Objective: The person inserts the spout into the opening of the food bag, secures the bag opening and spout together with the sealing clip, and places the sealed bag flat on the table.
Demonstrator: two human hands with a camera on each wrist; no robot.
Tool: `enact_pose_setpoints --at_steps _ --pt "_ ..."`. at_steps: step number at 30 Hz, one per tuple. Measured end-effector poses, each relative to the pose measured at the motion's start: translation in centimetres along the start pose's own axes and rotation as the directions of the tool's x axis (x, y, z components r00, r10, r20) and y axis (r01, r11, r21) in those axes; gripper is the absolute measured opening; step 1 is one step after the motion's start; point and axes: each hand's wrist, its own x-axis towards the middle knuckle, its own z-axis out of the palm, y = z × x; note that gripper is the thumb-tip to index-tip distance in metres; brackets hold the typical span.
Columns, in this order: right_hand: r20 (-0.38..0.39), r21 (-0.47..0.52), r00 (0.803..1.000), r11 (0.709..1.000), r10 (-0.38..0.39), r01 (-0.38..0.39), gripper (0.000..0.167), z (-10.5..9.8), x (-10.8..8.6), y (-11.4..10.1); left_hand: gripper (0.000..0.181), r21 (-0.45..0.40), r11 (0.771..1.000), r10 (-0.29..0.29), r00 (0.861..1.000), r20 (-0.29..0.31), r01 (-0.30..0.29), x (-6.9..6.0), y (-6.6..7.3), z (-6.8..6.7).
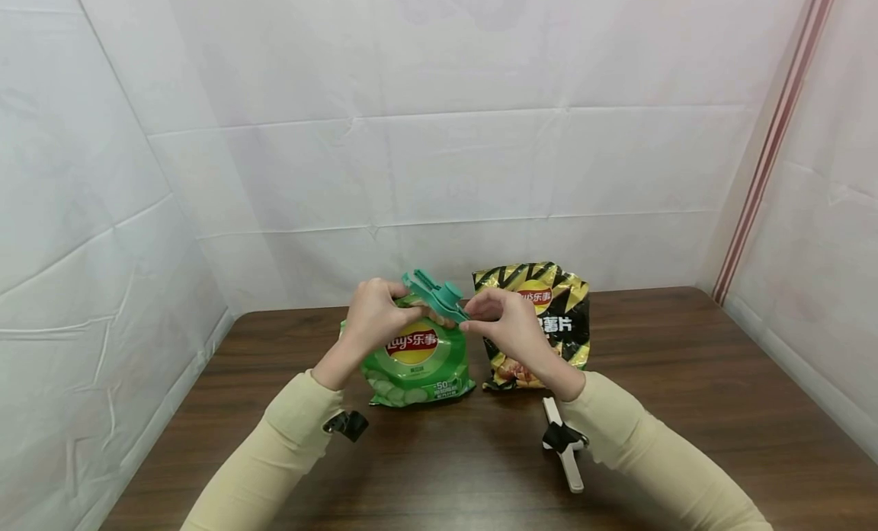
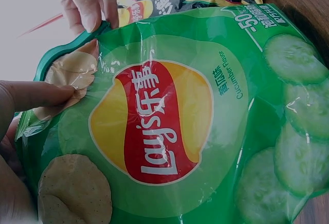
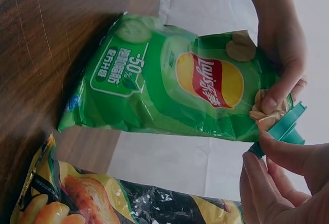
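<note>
Cream sleeves [image 1: 274,439], nearest the camera, reach in between seven and eight o'clock and between four and five. With our left hand [image 1: 373,310] we grip the top of the green Lay's cucumber chip bag [image 1: 418,356], thumb in front; it stands on the wooden table [image 1: 446,470] at six o'clock from the head view's centre. With our right hand [image 1: 511,323] we pinch one end of the teal sealing clip [image 1: 437,296], which slants along the bag's top edge, towards one o'clock from its logo. Whether the clip is latched, we cannot tell. To seat it well, we judge, we should hold that edge flat and taut, line the clip up with it, then press evenly from end to end so no corner slips free. From this bag, the black-and-yellow Lay's bag [image 1: 559,318] sits at three o'clock, and a white clip [image 1: 571,470], partly hidden, at four
</note>
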Motion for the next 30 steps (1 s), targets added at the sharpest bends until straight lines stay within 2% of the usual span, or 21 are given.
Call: enact_pose_setpoints --at_steps 8,17,30 --pt "0.035 0.016 0.999 1.0 0.002 -0.002 0.028 -0.05 0.18 -0.17 0.055 0.015 1.0 -0.005 1.0 0.004 0.005 0.05 -0.03 -0.24" --pt "0.056 -0.015 0.998 1.0 0.019 -0.019 0.027 0.0 0.46 -0.46 0.056 0.015 1.0 -0.024 1.0 0.008 0.024 0.1 -0.1 -0.22" --pt "0.085 -0.026 0.994 0.997 0.073 -0.071 0.029 0.19 0.57 -0.8 0.056 0.039 0.999 -0.015 1.0 0.016 0.015 0.12 -0.24 -0.18"
